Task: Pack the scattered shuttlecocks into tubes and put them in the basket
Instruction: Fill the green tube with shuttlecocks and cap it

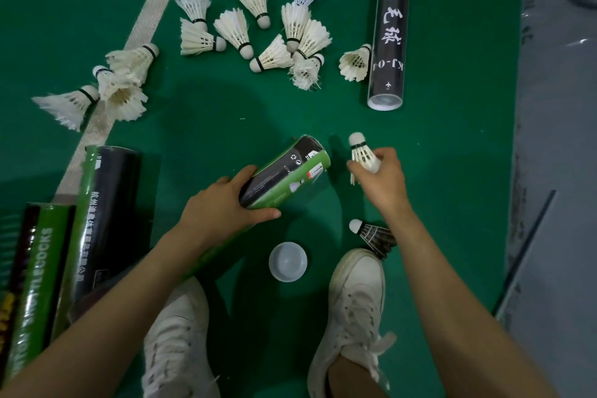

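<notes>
My left hand [223,203] grips a green and black tube [284,171] around its middle, tilted with its far end up to the right. My right hand [381,174] holds a white shuttlecock [361,152] by its feathers, cork pointing away, just right of the tube's far end. Several white shuttlecocks [258,32] lie scattered on the green floor ahead. A dark-feathered shuttlecock [371,233] lies by my right shoe. A white tube cap [287,262] sits between my shoes.
A long black tube [389,29] with white characters lies at the right of the pile. Two green and black tubes [97,220] stand at the left. My white shoes [352,307] are below. Grey floor [555,171] borders the green mat on the right.
</notes>
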